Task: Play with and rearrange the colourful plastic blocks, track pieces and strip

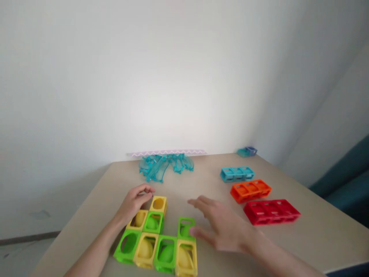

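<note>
The green-and-yellow block assembly (157,235) lies on the table (207,184), its four-block long axis running left to right, two prongs pointing toward the wall (184,84). The left hand (134,204), half-curled, lies beside the rear yellow block (158,204); its grip cannot be determined. The right hand (221,225) is spread, holding nothing, its blurred thumb overlapping the rightmost green block (184,232). Both forearms (93,246) are cut off below.

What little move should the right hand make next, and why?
Perhaps the right hand should close gently on the rightmost green block, to steady it: the hand is open, its thumb overlaps that block in view, though contact is unclear, and the left hand is over by the farthest yellow block.
</note>
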{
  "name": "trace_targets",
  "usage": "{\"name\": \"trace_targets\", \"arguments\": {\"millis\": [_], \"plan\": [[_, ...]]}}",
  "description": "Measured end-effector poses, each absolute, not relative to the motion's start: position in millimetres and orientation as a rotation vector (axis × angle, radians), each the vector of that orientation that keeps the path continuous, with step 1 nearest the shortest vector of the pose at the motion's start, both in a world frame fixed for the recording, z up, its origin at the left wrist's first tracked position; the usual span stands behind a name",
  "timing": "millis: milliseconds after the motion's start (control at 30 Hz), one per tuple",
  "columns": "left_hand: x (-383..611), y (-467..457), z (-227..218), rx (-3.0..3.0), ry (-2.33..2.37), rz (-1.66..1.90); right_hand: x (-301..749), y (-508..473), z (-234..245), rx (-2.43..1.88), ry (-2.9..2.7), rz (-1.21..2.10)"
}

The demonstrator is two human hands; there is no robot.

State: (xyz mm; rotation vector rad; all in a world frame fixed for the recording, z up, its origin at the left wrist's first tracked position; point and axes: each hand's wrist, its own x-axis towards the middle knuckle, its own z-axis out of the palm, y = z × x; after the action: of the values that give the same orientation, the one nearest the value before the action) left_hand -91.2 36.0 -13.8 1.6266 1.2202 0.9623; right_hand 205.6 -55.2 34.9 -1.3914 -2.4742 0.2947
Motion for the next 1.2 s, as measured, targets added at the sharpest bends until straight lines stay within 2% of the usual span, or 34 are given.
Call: {"name": "trace_targets", "arguments": {"millis": [167, 333, 567, 733, 867, 1033, 1200], "plan": [[-92, 32, -9, 1.704, 1.172, 0.851, 144, -7, 20, -1.285, -2.592, 0.465], [-90, 26, 0, 1.738, 1.051, 0.695, 140, 21, 0, -1.267, -2.337, 0.573], [-82, 27, 0, 1.647, 1.078, 0.72, 141, 10, -9, -1.323, -2.138, 0.659], [-81, 29, -8, 1.366, 1.061, 0.778, 132, 7, -10, -1.282, -1.977, 0.718], [-85, 28, -11, 1.227, 0.882, 0.77, 136, 11, -11, -1.254, -1.922, 0.822], [-83, 26, -11, 1.333, 0.622, 0.689, 140, 14, -15, -1.215, -1.889, 0.87], [-95, 28, -5, 1.671, 0.892, 0.686, 140, 13, -17, -0.957, -1.877, 0.749]]}}
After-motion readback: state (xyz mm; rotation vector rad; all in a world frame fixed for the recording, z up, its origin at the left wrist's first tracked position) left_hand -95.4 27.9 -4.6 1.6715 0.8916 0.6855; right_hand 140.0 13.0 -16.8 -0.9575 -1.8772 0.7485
